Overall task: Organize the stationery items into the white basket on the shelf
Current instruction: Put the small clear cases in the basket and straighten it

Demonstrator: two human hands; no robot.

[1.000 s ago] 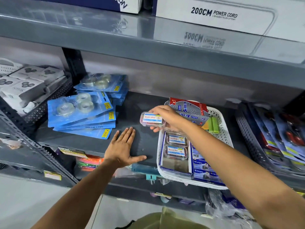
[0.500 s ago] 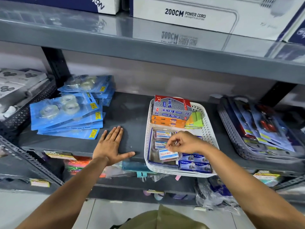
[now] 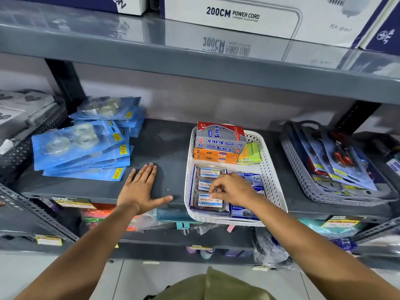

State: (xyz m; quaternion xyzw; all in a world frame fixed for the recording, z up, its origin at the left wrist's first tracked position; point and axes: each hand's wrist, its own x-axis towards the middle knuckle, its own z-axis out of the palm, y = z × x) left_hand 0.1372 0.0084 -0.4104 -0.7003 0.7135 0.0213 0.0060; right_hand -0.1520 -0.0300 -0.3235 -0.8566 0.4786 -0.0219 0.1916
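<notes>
Now setting the little clear box, just carried over, down in the front of the white basket, right hand fingertips pinching it, left hand lying open beside the basket.

Blue tape packs stacked left, grey basket of scissors (carded) right, power-cord box above

Single head-worn wide-angle view, looks forward and down from standing height onto grey shelf. Close range: both forearms enter from bottom edge. Upper shelf fills top; floor visible below. No second view.
</notes>
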